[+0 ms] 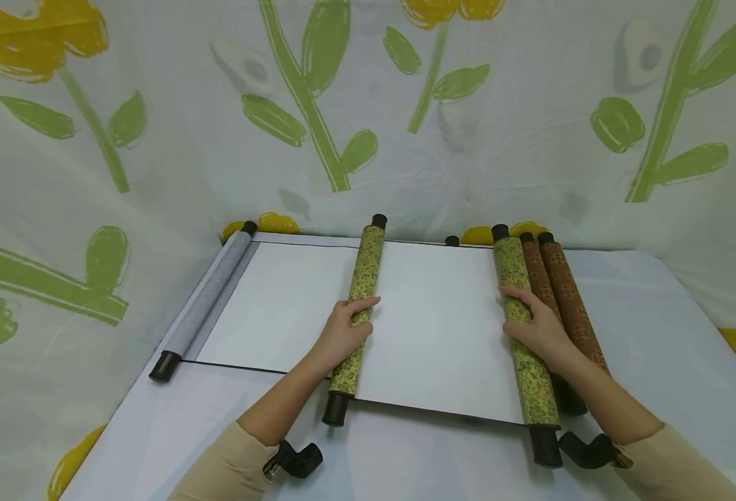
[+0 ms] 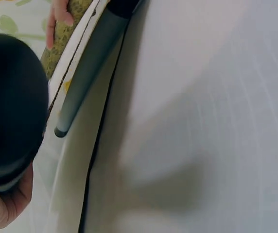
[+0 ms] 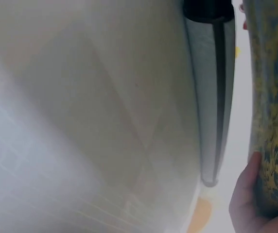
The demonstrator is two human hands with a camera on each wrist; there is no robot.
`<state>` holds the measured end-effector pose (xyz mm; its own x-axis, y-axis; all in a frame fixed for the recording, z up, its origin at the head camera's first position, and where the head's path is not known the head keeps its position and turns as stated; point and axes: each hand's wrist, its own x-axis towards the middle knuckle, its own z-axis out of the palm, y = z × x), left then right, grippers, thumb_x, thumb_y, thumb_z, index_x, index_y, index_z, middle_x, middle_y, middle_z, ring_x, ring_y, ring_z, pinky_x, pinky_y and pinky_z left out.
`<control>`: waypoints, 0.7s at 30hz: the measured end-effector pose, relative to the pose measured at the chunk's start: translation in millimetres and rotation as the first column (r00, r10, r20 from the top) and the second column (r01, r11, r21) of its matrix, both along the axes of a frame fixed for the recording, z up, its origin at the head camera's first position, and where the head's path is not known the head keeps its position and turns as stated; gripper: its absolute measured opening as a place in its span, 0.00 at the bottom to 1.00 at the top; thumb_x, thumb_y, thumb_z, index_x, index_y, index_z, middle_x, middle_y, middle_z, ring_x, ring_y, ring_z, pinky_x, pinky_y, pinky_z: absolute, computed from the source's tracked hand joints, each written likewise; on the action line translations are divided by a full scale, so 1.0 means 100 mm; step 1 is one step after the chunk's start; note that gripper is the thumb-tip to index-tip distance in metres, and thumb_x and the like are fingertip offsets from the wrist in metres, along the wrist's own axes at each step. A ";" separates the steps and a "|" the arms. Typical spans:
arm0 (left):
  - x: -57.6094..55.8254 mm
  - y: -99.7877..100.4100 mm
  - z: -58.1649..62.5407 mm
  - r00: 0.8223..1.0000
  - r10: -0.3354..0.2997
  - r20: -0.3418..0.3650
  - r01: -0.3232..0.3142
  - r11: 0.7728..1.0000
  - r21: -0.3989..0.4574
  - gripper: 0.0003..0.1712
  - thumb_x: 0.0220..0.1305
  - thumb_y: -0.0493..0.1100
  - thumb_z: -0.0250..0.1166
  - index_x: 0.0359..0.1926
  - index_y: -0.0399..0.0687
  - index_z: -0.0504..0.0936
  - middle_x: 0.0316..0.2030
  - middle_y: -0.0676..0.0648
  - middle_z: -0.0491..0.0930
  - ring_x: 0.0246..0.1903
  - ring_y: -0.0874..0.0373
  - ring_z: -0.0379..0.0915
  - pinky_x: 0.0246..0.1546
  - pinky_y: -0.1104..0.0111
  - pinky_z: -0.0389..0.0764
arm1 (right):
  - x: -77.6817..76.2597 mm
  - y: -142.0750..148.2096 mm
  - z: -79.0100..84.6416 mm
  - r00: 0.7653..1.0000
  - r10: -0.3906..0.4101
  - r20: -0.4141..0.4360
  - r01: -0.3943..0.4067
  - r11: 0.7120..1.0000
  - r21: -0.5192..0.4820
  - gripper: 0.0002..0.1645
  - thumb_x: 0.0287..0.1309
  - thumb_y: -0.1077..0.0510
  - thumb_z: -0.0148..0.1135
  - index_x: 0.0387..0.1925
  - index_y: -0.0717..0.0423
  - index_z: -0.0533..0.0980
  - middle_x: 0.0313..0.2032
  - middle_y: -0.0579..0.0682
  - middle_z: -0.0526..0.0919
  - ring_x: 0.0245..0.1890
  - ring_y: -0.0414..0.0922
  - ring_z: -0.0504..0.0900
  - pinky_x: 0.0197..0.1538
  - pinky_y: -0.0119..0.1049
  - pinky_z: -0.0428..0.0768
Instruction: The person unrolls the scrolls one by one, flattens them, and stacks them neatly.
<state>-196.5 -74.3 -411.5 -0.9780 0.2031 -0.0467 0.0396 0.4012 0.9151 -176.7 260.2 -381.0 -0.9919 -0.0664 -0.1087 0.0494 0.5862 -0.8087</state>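
A hanging scroll in yellow-green patterned cloth lies partly unrolled across the table, white paper (image 1: 440,334) stretched between its two rollers. My left hand (image 1: 345,334) grips the left roller (image 1: 366,268) near its middle, thumb and fingers round it. The right roller (image 1: 509,261) is held likewise by my right hand (image 1: 537,329). Both rollers end in black knobs. In the left wrist view a large black knob (image 2: 12,107) partly covers the left hand (image 2: 8,206). In the right wrist view, the right hand (image 3: 255,206) curls round the patterned roller (image 3: 277,97).
To the left lies a grey scroll (image 1: 208,292) with white paper (image 1: 268,306) unrolled toward the green one. Beside my right hand are two brown patterned rollers (image 1: 571,299), partly hidden by the forearm. A black knob (image 1: 452,241) shows at the back. A flowered cloth (image 1: 468,160) hangs behind.
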 end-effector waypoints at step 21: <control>-0.01 -0.10 -0.03 1.000 0.028 0.010 -0.027 0.999 -0.029 0.35 0.50 0.27 0.54 0.60 0.55 0.76 0.59 0.35 0.62 0.46 0.46 0.62 0.24 0.68 0.63 | -0.03 -0.03 0.00 1.000 -0.018 -0.014 0.018 0.999 0.034 0.47 0.48 0.67 0.64 0.70 0.55 0.56 0.70 0.67 0.49 0.67 0.67 0.51 0.53 0.58 0.65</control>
<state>-197.5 -84.1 -414.0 -0.9827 0.1744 -0.0626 0.0185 0.4284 0.9034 -179.5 256.8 -381.3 -0.9943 -0.0449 -0.0966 0.0490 0.6122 -0.7892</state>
